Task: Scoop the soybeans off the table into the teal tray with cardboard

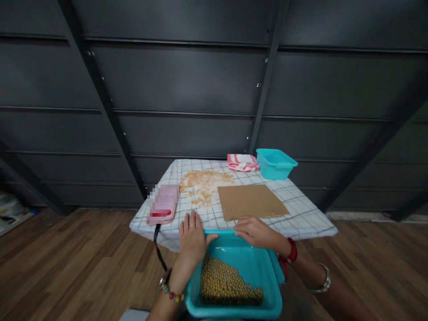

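A teal plastic tub (247,267) is at the near edge of the table, with a heap of round yellowish-green beads or beans (225,283) in its lower left part. My left hand (192,236) lies with fingers stretched onto the cloth edge, its thumb reaching over the tub's far left rim. At the far right rim, my right hand (256,232) has its fingers curled against the tub, close to a flat piece of brown cardboard (252,200). Yellow kernels (203,183) lie spread with pale powder or fine grains on the cloth beyond my left hand.
A white checked cloth (301,214) covers the table. On it stand a second teal tub (276,165) and a folded red-and-white towel (242,162) at the back right. A pink phone-like item (163,205) with a black strap lies left. Dark panels rise behind.
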The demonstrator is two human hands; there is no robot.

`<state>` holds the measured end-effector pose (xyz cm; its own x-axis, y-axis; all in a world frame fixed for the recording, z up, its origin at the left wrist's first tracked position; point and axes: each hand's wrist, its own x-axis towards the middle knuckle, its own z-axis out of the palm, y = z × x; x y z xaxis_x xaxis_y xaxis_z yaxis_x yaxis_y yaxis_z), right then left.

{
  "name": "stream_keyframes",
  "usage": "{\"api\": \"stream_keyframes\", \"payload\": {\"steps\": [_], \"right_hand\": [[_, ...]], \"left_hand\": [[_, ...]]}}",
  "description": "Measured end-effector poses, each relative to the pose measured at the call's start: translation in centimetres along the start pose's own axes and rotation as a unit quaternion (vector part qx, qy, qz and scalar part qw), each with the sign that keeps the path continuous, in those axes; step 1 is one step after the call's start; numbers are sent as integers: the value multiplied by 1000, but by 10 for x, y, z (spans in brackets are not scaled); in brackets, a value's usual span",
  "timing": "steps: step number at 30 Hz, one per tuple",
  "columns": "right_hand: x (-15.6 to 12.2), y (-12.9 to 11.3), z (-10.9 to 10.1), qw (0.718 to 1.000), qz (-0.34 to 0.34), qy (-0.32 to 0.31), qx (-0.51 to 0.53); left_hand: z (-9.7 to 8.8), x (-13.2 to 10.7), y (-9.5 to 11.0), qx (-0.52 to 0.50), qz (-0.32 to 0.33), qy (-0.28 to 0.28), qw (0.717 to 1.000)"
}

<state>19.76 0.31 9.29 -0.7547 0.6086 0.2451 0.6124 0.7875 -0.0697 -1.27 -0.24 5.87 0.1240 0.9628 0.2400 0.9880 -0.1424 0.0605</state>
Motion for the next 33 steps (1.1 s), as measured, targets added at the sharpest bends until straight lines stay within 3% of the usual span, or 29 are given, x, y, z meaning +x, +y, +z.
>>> {"api": "stream_keyframes", "payload": {"steps": [6,12,19,24,30,33], "right_hand": [[-5,-2,1,1000,5,12,-21],[-11,-9,5,992,-7,73,-105],[-11,-8,7,985,-23,118,-121],[-10,-5,8,983,-35,140,-116],[-9,-4,11,982,-36,141,-118],[-9,-4,12,985,-37,127,-114]], "left_hand": [[12,-1,0,3,0,46,999],[16,-5,1,20,15,73,997],[21,-11,2,31,23,155,987],[13,-5,5,8,48,96,994],[13,7,13,10,-33,80,996],[13,10,15,13,-43,62,997]]}}
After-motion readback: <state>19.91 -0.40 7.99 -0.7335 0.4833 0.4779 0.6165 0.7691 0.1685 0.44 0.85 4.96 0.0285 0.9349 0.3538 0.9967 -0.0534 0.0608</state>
